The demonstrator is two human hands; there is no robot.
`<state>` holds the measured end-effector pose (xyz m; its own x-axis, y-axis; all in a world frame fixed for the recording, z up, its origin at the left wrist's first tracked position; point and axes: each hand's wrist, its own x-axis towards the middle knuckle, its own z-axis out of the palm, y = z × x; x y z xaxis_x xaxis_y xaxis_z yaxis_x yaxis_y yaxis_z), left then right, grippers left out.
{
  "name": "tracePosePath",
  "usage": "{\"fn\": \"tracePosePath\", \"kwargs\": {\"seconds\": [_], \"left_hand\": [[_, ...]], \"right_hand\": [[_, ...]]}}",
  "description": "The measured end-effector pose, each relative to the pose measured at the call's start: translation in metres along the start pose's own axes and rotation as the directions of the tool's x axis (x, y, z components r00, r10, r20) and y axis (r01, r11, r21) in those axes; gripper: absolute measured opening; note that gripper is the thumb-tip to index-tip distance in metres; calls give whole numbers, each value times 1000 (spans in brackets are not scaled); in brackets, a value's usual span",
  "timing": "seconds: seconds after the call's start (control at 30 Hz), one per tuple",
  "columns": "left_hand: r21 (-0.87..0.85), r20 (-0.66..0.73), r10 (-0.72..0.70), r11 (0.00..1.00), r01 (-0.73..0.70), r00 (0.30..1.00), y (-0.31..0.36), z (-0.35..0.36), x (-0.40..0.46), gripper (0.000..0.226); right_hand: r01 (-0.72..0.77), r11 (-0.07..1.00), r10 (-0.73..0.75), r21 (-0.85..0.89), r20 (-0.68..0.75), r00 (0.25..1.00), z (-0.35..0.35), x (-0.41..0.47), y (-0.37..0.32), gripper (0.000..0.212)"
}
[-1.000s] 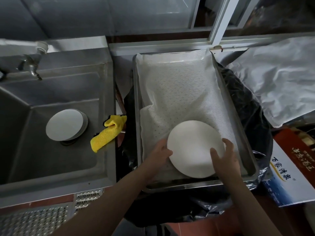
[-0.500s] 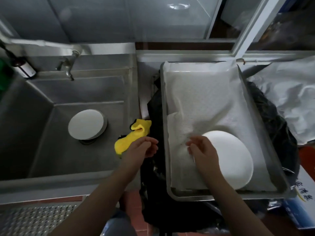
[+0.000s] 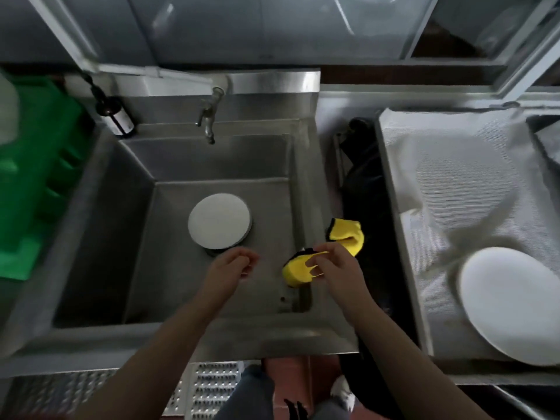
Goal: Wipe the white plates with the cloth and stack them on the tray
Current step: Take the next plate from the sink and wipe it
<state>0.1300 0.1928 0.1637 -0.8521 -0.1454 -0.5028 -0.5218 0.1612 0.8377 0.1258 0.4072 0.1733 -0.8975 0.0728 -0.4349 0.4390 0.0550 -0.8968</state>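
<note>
Cloth [image 3: 315, 259] draped over the sink's right edge is soft and limp, so keep your right hand [image 3: 336, 268] pinching its fold while your empty, loosely curled left hand [image 3: 233, 268] takes the smooth, breakable plate [image 3: 219, 221] by its rim.

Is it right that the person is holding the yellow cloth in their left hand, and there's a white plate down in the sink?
Not quite. The head view shows the yellow cloth pinched in the right hand, not the left. The left hand hangs over the sink with loosely curled fingers, holding nothing. The rest is right: a white plate does lie in the sink.
</note>
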Motion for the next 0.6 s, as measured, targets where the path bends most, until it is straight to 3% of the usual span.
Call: {"fn": "tracePosePath", "kwargs": {"seconds": [0.4, 0.6], "left_hand": [[113, -7, -216, 970, 216, 976, -66, -106, 82, 20], [83, -38, -296, 951, 299, 954, -88, -129, 118, 24]], "right_hand": [[-225, 968, 236, -109, 101, 966, 107, 53, 22, 17], [-272, 896, 328, -351, 110, 938, 144, 108, 41, 14]]}}
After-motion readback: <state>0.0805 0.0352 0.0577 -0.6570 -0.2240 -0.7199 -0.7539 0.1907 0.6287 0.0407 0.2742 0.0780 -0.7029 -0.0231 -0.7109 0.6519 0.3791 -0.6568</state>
